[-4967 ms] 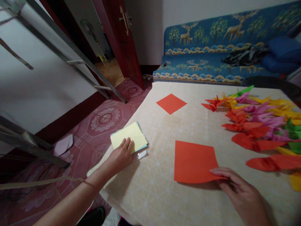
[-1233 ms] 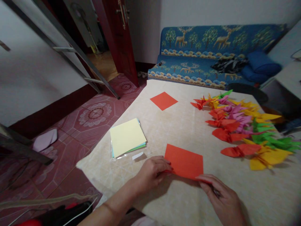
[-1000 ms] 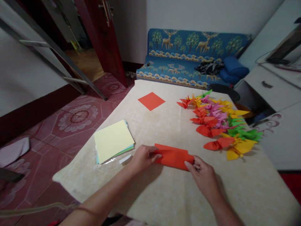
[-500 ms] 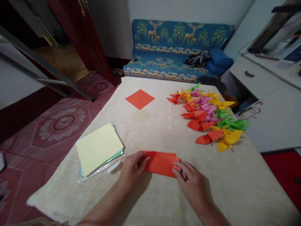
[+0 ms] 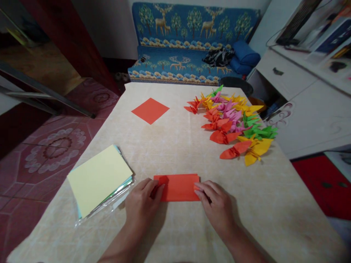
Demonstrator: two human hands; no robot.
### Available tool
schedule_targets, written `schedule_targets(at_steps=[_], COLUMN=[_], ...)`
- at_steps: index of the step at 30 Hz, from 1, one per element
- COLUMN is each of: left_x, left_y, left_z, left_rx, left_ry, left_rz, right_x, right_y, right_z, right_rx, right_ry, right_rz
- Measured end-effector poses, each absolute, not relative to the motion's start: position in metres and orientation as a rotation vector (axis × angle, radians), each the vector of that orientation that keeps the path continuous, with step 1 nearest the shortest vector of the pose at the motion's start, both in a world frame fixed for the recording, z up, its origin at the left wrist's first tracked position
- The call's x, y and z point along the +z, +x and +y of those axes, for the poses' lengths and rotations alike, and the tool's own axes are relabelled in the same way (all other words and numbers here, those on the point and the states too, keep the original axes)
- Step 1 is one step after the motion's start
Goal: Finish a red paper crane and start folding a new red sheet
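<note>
A sheet of red origami paper point(image 5: 179, 187), folded into a rectangle, lies near the front of the table between my two hands. My left hand point(image 5: 144, 199) pinches its left end between thumb and fingers. At the right end, my right hand point(image 5: 215, 201) grips the paper the same way. The layers look nearly lined up, with a slight offset at the upper left corner. Farther back lies a flat red square of paper point(image 5: 150, 110), turned like a diamond. To the left of my left hand sits a stack of coloured paper point(image 5: 100, 179), pale yellow on top, over a clear plastic wrapper.
Several folded paper cranes point(image 5: 233, 120) in red, pink, yellow, orange and green crowd the table's right side. The table point(image 5: 175, 233) has a cream cloth. Beyond it stands a blue patterned sofa point(image 5: 175, 65), with a white cabinet point(image 5: 309, 95) at the right.
The folded red paper has been levelled from a slight tilt, and its edges sit closer together. Both hands keep their hold at its ends. The camera view has shifted.
</note>
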State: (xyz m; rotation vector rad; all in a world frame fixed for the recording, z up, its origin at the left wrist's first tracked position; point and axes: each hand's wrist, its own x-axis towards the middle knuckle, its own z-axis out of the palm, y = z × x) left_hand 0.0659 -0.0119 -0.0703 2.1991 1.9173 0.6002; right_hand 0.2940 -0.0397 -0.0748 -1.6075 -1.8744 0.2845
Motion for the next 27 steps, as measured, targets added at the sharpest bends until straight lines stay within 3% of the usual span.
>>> schedule_targets(at_steps=[13,27], left_x=[-0.071,-0.065], left_y=[0.059,0.061], left_z=[-0.017,-0.013], left_rx=[0.688,0.536], left_ry=[1.978,1.838], left_rz=[1.938,2.063], right_x=[-0.07,-0.08], right_y=[0.29,0.291], right_z=[-0.038,-0.039], right_rx=[0.287,0.221], right_ry=[-1.721,-1.718], right_rz=[-1.955,-1.931])
